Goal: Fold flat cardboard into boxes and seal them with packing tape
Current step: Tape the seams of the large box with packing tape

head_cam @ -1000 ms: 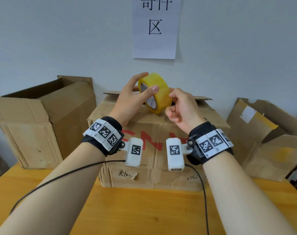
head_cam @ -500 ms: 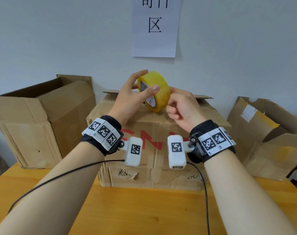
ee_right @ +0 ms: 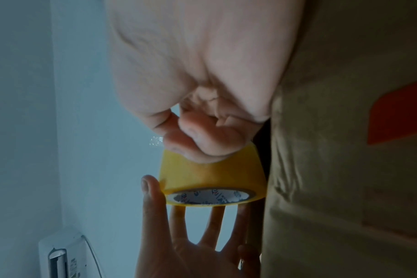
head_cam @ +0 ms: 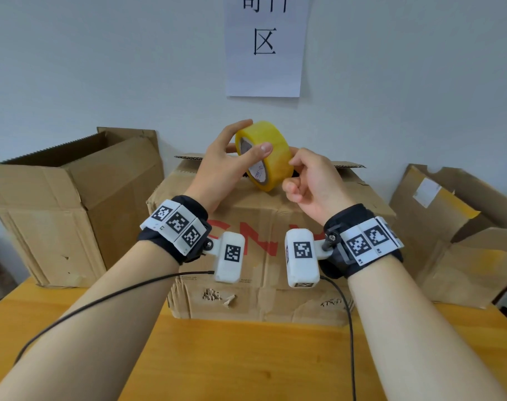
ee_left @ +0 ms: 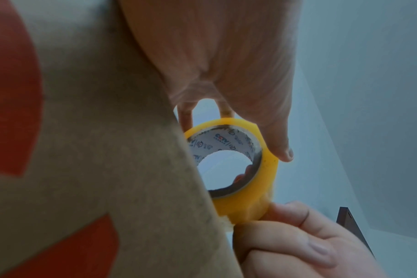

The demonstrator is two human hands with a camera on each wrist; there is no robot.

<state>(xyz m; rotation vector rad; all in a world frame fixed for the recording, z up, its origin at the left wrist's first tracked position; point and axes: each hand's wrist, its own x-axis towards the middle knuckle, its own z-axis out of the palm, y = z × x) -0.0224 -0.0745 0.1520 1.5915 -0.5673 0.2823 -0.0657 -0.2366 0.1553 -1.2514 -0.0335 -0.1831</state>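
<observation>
A yellow packing tape roll [head_cam: 265,154] is held up in the air above the closed cardboard box with red letters [head_cam: 269,227]. My left hand [head_cam: 255,136] grips the roll, thumb on the near rim and fingers behind it. My right hand [head_cam: 291,173] has its fingers curled, and the fingertips pinch at the roll's outer face on the right side. In the left wrist view the tape roll [ee_left: 267,178] shows its printed core, with the left thumb on its rim. In the right wrist view the curled right fingertips [ee_right: 202,146] press on the tape roll [ee_right: 212,176].
An open cardboard box [head_cam: 58,204] stands at the left, and crumpled cardboard [head_cam: 454,227] leans at the right. All of it sits on a yellow wooden table [head_cam: 246,357] against a pale wall with a paper sign [head_cam: 264,44]. Cables trail from both wrists.
The roll has risen slightly and turned a little between the hands. My right fingertips have shifted along its outer face. Both hands stay above the box.
</observation>
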